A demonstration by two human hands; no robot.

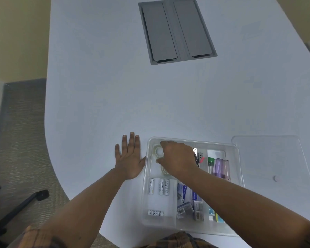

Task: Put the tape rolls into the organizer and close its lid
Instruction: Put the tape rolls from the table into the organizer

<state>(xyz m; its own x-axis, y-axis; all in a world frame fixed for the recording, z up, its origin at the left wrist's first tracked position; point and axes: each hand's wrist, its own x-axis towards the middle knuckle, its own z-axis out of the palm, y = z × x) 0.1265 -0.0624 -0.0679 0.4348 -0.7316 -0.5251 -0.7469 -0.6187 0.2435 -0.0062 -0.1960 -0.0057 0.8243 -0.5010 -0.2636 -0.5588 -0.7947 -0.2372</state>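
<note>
A clear plastic organizer (239, 169) lies open near the table's front edge. In its far left compartment lie two clear tape rolls, one (157, 151) at the back and another (164, 170) nearer me, partly hidden. My right hand (177, 158) reaches into that compartment, with thumb and fingers touching the back roll; whether it grips the roll is unclear. My left hand (129, 158) lies flat and spread on the table, its thumb against the organizer's left wall. The clear lid (270, 158) lies flat on the table to the organizer's right.
Other compartments hold several batteries (158, 187), small boxes (186, 201) and pens (220, 167). A grey cable hatch (175, 31) is set into the white table (115, 86) further back. A chair base (16, 206) stands on the carpet at the left.
</note>
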